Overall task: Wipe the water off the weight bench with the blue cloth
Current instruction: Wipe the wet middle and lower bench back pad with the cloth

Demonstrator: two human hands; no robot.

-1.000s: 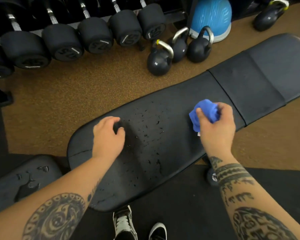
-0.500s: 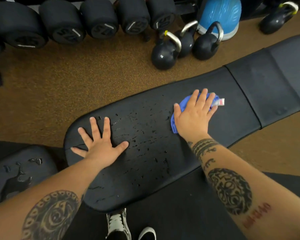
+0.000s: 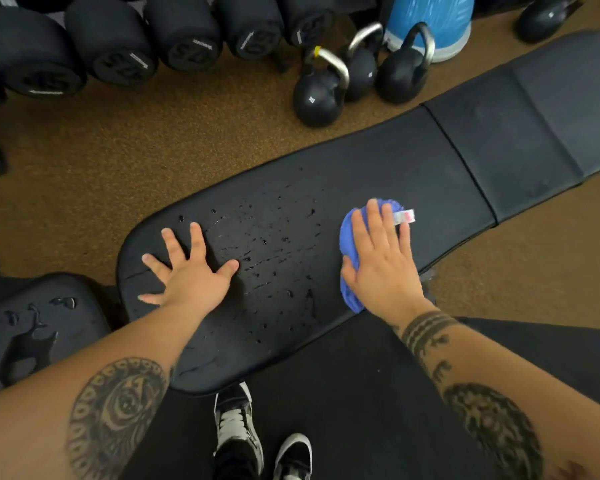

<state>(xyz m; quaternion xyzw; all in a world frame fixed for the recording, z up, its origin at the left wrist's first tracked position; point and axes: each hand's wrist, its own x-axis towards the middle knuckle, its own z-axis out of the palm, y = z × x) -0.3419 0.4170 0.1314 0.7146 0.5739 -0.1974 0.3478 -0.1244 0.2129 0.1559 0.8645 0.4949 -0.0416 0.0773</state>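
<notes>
A view looking down over a black padded weight bench (image 3: 413, 161) that runs diagonally from the lower left of the frame up to the upper right. Two bare, tattooed forearms reach in from the bottom edge.

The left hand (image 3: 191, 275) lies flat on the near end of the pad, left of centre, palm down with its fingers spread wide and nothing under it. The right hand (image 3: 381, 261) lies right of centre, also flat with its fingers stretched out, pressing the blue cloth (image 3: 349, 237) against the pad. The cloth is bunched beneath the palm, showing along the hand's left side and above the fingertips, and a small white and red tag (image 3: 404, 216) sticks out by the fingers.

Between the two hands, the middle of the pad is dotted with water droplets (image 3: 278, 251) and short wet streaks. In the lower left corner, a separate black pad (image 3: 66, 327) carries a bigger puddle (image 3: 28, 344).

Along the top left, a row of black dumbbells (image 3: 118, 46) rests above the brown speckled floor (image 3: 118, 143). At top centre stand three black kettlebells (image 3: 357, 77) beside a blue dome-shaped object (image 3: 430, 19). At the bottom centre, two black and white shoes (image 3: 239, 427) stand on a dark mat (image 3: 361, 393).
</notes>
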